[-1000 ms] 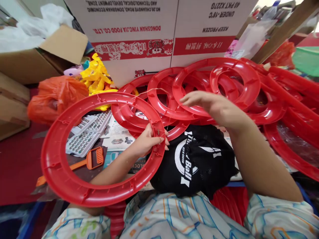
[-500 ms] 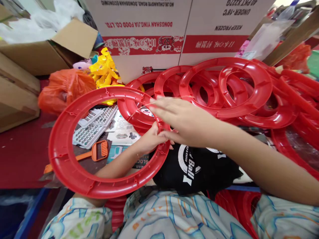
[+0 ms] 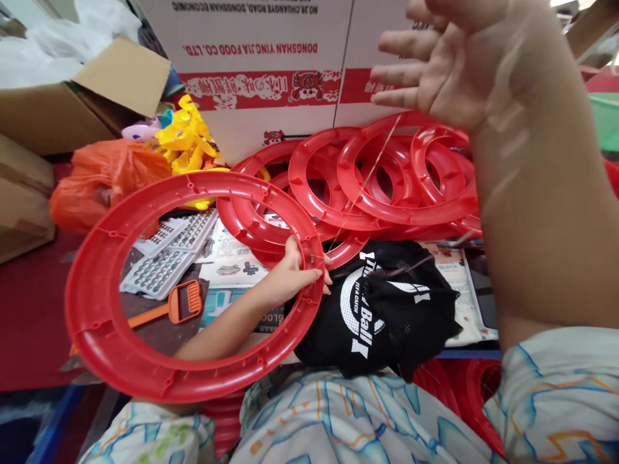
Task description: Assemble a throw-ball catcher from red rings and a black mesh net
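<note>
My left hand [image 3: 294, 274] grips the right side of a large red plastic ring [image 3: 94, 303], thumb on the near face and fingertips round the edge. The ring is tilted, its ribbed side facing me. A thin pale thread [image 3: 374, 167] slants up from near the ring's right side toward my right hand [image 3: 445, 77], raised at the upper right. Three of its fingers stretch out to the left; the thumb and index finger come together at the top edge, in line with the thread. The pinch itself is partly cut off.
More red rings [image 3: 329, 212] are heaped behind, against a white carton [image 3: 251, 116]. A black printed bag [image 3: 425, 322] lies front right. An orange plastic tool [image 3: 186, 303], pill-like trays [image 3: 159, 270], yellow plastic pieces [image 3: 186, 138] and an orange bag [image 3: 111, 180] are at the left.
My right hand has moved from the ring's right side up and to the right, with the thread now stretched out. My left hand still holds the ring.
</note>
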The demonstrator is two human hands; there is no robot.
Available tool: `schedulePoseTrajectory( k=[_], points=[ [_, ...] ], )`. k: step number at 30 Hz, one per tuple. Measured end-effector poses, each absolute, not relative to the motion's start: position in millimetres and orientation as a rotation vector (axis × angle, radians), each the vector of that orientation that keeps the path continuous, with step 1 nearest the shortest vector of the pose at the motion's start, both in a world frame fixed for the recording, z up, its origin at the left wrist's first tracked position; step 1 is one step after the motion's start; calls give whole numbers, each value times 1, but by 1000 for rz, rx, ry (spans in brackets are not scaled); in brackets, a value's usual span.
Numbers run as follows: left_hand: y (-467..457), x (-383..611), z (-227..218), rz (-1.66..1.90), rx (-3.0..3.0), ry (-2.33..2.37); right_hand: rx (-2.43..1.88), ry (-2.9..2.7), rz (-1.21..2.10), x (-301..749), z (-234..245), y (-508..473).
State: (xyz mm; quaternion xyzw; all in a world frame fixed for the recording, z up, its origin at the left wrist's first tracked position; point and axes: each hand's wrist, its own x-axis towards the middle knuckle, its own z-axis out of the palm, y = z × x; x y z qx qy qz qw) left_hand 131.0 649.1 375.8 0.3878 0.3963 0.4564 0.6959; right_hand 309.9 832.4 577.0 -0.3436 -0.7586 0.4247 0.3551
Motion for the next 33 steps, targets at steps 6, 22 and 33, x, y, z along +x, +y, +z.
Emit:
schedulePoseTrajectory(
  k=[6,22,33],
  points=[
    [648,128,375,1033,885,894,-1101,-1736,1440,359,561,869],
    [635,125,380,1144,978,954,-1417,-1615,982,372,509,856],
    [637,124,383,1048,862,959,-844,-2190,1459,313,416,719]
  ],
)
